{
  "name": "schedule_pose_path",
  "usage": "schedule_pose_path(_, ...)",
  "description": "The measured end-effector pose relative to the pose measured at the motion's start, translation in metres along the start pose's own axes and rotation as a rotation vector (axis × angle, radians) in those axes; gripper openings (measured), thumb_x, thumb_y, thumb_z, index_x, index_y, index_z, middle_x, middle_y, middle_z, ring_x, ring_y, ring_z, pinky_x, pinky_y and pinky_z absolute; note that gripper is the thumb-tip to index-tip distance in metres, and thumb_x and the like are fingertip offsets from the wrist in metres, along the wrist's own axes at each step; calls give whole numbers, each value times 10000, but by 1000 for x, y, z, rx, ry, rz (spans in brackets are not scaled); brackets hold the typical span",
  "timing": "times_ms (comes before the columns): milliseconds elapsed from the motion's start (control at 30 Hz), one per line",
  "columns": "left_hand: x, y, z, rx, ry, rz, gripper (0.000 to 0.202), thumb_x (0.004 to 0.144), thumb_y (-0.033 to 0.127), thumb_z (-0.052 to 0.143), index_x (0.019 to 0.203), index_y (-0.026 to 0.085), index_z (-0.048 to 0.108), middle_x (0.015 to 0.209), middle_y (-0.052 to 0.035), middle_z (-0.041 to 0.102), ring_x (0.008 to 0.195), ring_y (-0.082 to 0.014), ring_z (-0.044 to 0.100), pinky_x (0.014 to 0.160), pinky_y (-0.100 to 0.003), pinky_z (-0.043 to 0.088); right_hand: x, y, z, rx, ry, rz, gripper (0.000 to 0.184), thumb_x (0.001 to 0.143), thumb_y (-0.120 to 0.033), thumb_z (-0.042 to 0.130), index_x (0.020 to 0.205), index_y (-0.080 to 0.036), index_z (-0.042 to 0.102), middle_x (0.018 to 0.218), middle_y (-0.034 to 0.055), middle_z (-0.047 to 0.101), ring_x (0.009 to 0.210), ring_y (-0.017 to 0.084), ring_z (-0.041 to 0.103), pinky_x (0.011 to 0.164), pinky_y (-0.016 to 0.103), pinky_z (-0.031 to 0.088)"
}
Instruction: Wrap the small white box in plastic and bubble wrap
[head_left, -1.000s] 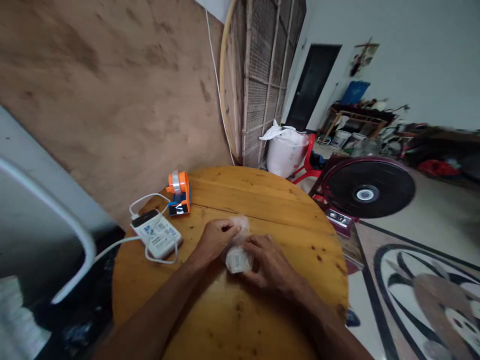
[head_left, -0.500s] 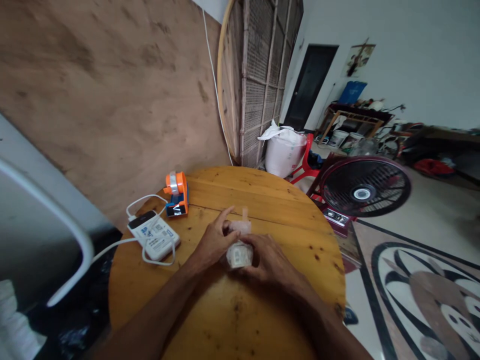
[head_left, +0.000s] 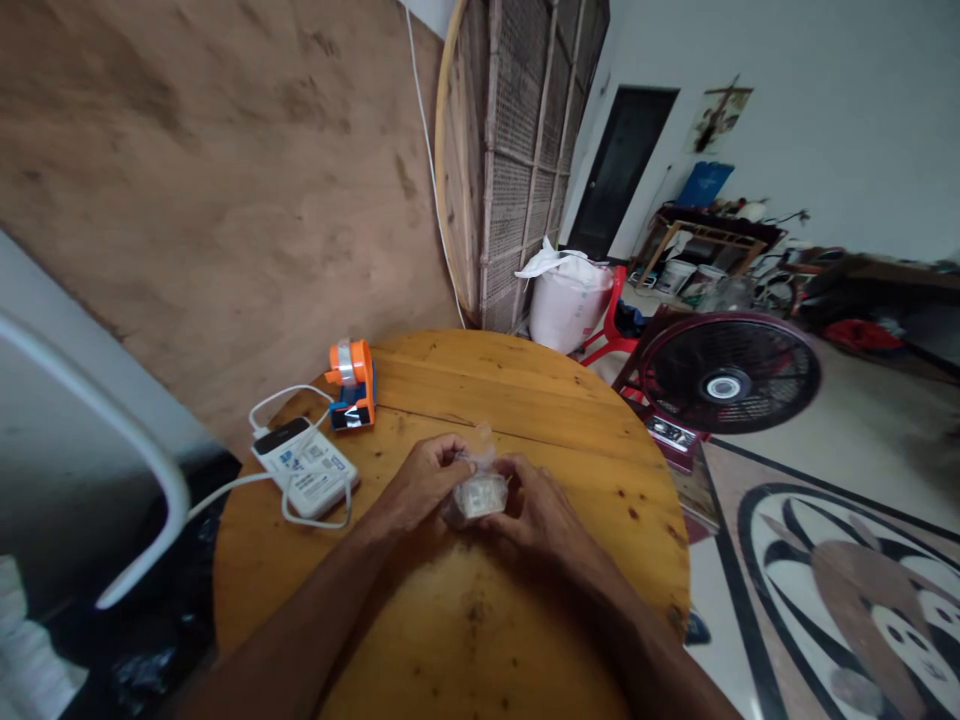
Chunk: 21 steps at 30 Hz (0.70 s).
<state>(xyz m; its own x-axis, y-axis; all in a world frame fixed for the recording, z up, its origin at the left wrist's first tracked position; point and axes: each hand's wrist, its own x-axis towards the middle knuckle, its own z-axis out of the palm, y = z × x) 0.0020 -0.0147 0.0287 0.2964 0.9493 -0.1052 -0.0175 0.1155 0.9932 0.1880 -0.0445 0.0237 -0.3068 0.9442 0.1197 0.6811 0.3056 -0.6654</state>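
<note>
Between my two hands, just above or on the round wooden table [head_left: 480,620], is a small whitish package [head_left: 481,496] in clear plastic wrap. A loose flap of clear plastic [head_left: 481,445] stands up at its far side. My left hand [head_left: 431,478] is closed, its thumb and fingers pinching the wrap at the package's left edge. On the right side, my right hand [head_left: 531,500] curls its fingers and thumb round the package. What the package contains is too blurred to tell.
An orange and blue tape dispenser [head_left: 352,385] stands at the table's back left. Near it lies a white power bank [head_left: 307,468] with a white cable looped over it. Beyond the right edge are a dark red fan [head_left: 726,375] and a red chair [head_left: 616,325].
My left fingers have drawn in from spread to pinching the wrap. The far plastic flap now sticks up crumpled, where it lay flatter before. The package has shifted slightly away from me.
</note>
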Motion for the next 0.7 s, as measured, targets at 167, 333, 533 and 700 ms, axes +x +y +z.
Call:
schedule_pose_path(167, -1, 1, 3, 98, 0, 31, 155, 702, 294, 623, 750, 154, 577, 663, 3, 601, 553, -124, 529, 507, -213, 384, 5, 13, 8, 151, 11, 82, 771, 644, -297, 780, 1312, -242, 398, 978, 32, 619, 833, 182, 582, 741, 308, 434)
schedule_pose_path(333, -2, 1, 5, 198, -43, 80, 172, 719, 310, 595, 756, 142, 589, 691, -11, 611, 588, -135, 540, 523, -222, 396, 10, 20, 10, 318, -53, 120, 886, 606, -270, 799, 1365, -232, 343, 871, -9, 600, 707, 141, 575, 635, 269, 448)
schedule_pose_path(533, -2, -3, 4, 178, -203, 62, 341, 692, 280, 657, 1001, 138, 626, 895, -56, 670, 759, -185, 612, 648, -261, 466, 13, 32, 13, 416, -49, 169, 738, 617, -331, 795, 1256, -198, 449, 727, -49, 545, 610, 109, 522, 539, 225, 393)
schedule_pose_path(700, -3, -3, 4, 30, -322, 9, 438, 729, 327, 681, 1122, 148, 608, 1045, -101, 673, 902, -227, 638, 772, -312, 488, 14, 31, 6, 435, -5, 187, 747, 612, -397, 790, 1240, -172, 454, 656, -72, 493, 597, 105, 485, 555, 229, 380)
